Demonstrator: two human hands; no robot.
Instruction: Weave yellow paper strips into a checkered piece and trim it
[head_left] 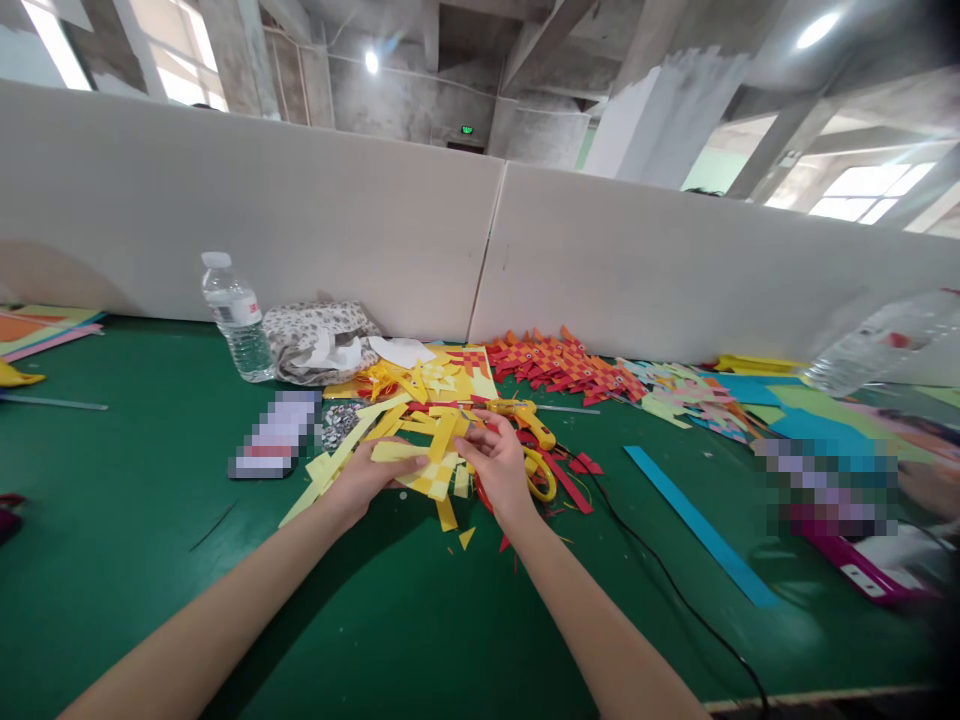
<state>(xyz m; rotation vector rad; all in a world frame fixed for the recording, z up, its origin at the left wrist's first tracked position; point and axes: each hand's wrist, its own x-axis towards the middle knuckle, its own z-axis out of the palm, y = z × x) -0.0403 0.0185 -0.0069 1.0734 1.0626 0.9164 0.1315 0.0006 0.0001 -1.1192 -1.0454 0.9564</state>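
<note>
Yellow woven mat [433,478] sits low over the green worktop [150,520], held between both grips at the centre of the view. Our left grip [367,478] is closed on its left edge, thumb on top and fingers beneath. Our right grip [499,465] is closed on its upper right edge, fingertips pinching a strip end. The mat thus lies directly between the two grips and touches both.

Loose strip ends stick out of the mat on all sides. Beneath and behind it lies a heap of yellow strips [420,400]; we cannot count them.

Counts:
- One pair of yellow-handled scissors [534,440], just right of the right grip.
- Two water bottles: one upright [236,320] at the back left, one tilted and blurred [877,345] at the far right.
- One long blue strip [701,525], well apart to the right.
- One black cable [675,590], running off toward the near edge.
- One pile of red-orange woven pieces [559,365] by the white partition [300,220]; the number is not readable.
</note>
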